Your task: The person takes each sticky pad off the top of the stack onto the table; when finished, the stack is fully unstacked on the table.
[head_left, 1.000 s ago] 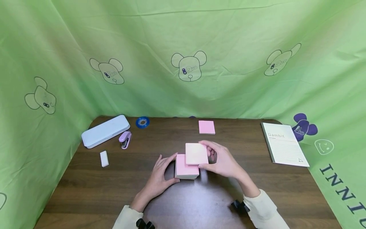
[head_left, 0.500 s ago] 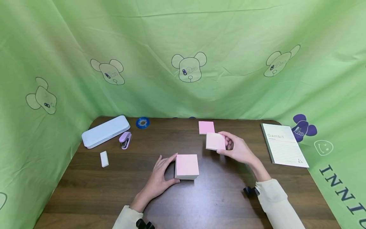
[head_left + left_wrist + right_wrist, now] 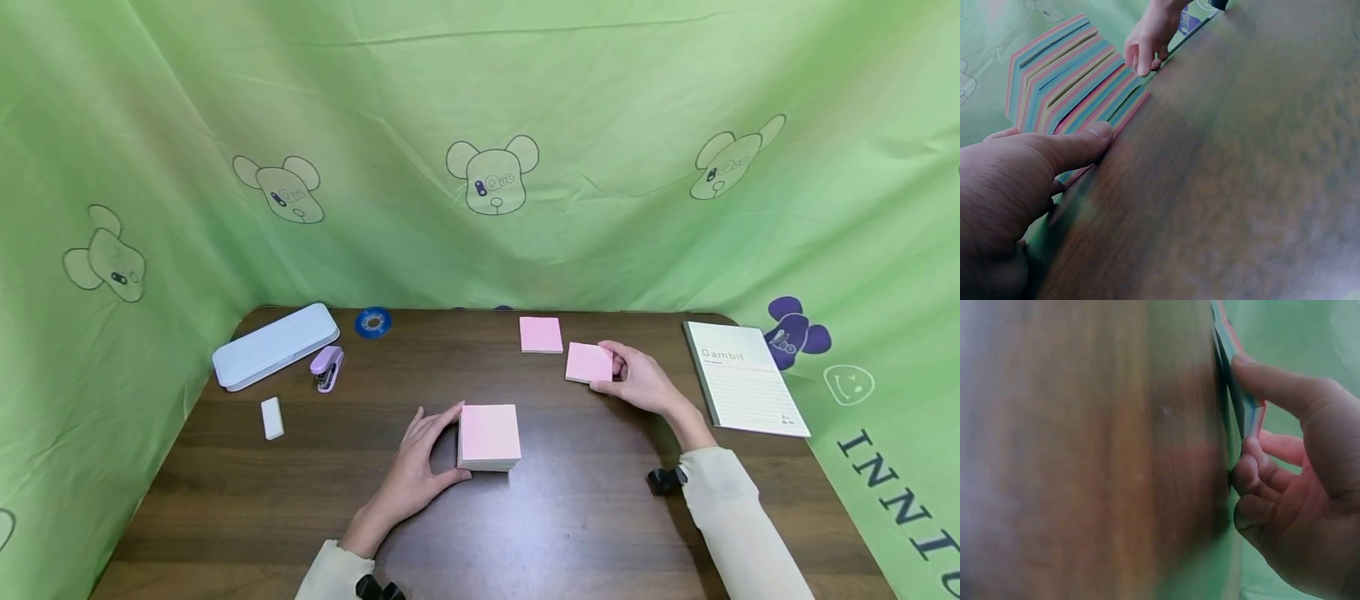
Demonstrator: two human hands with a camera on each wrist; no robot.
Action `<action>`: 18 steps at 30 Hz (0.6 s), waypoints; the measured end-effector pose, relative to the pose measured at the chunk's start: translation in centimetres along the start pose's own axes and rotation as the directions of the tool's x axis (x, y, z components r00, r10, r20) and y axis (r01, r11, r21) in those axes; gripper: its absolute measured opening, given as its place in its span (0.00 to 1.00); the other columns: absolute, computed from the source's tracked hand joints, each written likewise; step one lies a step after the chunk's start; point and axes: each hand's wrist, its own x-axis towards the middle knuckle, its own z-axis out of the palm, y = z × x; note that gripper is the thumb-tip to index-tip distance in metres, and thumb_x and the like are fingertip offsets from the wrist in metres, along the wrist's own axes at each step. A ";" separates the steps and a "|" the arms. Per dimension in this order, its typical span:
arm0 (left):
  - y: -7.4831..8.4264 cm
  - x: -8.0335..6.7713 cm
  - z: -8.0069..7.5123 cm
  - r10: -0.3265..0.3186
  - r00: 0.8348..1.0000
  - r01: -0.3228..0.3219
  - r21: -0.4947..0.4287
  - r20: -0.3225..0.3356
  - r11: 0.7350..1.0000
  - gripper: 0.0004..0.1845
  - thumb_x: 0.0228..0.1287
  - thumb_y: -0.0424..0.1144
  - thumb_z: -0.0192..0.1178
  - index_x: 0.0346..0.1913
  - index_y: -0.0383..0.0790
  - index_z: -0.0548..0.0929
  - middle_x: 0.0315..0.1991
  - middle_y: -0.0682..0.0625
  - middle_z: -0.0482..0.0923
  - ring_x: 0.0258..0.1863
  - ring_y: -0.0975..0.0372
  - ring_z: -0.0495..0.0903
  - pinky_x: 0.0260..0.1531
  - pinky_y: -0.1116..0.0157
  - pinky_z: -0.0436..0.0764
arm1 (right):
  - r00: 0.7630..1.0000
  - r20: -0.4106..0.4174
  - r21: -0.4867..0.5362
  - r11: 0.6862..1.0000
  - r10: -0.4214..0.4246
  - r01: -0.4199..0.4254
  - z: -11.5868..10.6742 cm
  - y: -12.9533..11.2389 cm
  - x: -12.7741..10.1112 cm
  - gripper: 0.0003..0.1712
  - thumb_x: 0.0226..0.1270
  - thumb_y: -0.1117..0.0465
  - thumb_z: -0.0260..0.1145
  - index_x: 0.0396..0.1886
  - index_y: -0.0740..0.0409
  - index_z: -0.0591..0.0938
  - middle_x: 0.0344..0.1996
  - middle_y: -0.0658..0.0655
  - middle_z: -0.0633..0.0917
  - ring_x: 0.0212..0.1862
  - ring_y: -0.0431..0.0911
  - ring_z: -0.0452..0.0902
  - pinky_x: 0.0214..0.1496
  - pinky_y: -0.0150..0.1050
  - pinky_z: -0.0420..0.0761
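A tall stack of sticky note pads (image 3: 489, 433), pink on top, stands on the table at the middle. My left hand (image 3: 412, 477) holds the stack's left side, thumb at the near edge and index finger at the far corner. Striped pink, blue and yellow edges of the stack (image 3: 1069, 81) show in the left wrist view. Farther right, my right hand (image 3: 642, 383) pinches a thinner pink sticky note pad (image 3: 588, 363) by its right side. In the right wrist view that pad (image 3: 1244, 394) is tilted close over the table. Behind it lies another pink sticky note pad (image 3: 541, 335).
At the back left are a pale blue pencil case (image 3: 276, 346), a purple stapler (image 3: 326, 368), a blue tape roll (image 3: 372, 322) and a white eraser (image 3: 272, 417). A notebook (image 3: 746, 379) lies at the right edge. A green curtain (image 3: 495, 258) hangs behind the table.
My right hand has lifted the pad off the stack and carried it right and back, lowering it beside the rear pad. The left hand has stayed at the stack.
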 end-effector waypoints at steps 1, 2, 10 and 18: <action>0.0 0.0 0.0 0.001 1.000 -0.001 0.001 -0.001 1.000 0.59 0.52 0.37 0.89 0.87 0.51 0.68 0.76 0.51 0.79 0.73 0.50 0.78 0.85 0.31 0.52 | 1.000 0.006 -0.034 0.999 0.006 -0.006 -0.1 0.0 0.1 0.52 0.62 0.47 0.86 0.77 0.69 0.74 0.32 0.51 0.79 0.32 0.43 0.71 0.33 0.36 0.69; 0.0 0.0 0.0 0.002 1.000 -0.002 0.002 -0.001 1.000 0.59 0.52 0.37 0.89 0.87 0.51 0.68 0.76 0.51 0.79 0.73 0.50 0.78 0.85 0.31 0.53 | 1.000 0.009 -0.065 0.998 0.014 -0.014 -0.1 -0.1 0.2 0.54 0.63 0.46 0.85 0.80 0.68 0.72 0.32 0.51 0.79 0.32 0.43 0.72 0.33 0.37 0.70; 0.3 0.2 -0.2 -0.017 1.000 0.017 0.009 0.020 1.000 0.57 0.55 0.38 0.88 0.87 0.49 0.68 0.77 0.50 0.78 0.74 0.49 0.77 0.85 0.32 0.52 | 0.998 -0.025 -0.191 0.979 0.064 -0.068 -0.5 -2.4 0.3 0.38 0.70 0.53 0.81 0.75 0.60 0.80 0.29 0.50 0.78 0.31 0.45 0.72 0.30 0.41 0.69; 0.1 0.1 -0.1 -0.010 1.000 0.010 0.005 0.009 1.000 0.58 0.53 0.37 0.88 0.87 0.50 0.68 0.77 0.50 0.78 0.74 0.49 0.77 0.85 0.31 0.52 | 0.996 -0.046 -0.205 0.975 0.073 -0.081 0.3 0.1 2.3 0.37 0.71 0.47 0.79 0.76 0.51 0.82 0.26 0.49 0.75 0.28 0.46 0.70 0.24 0.42 0.67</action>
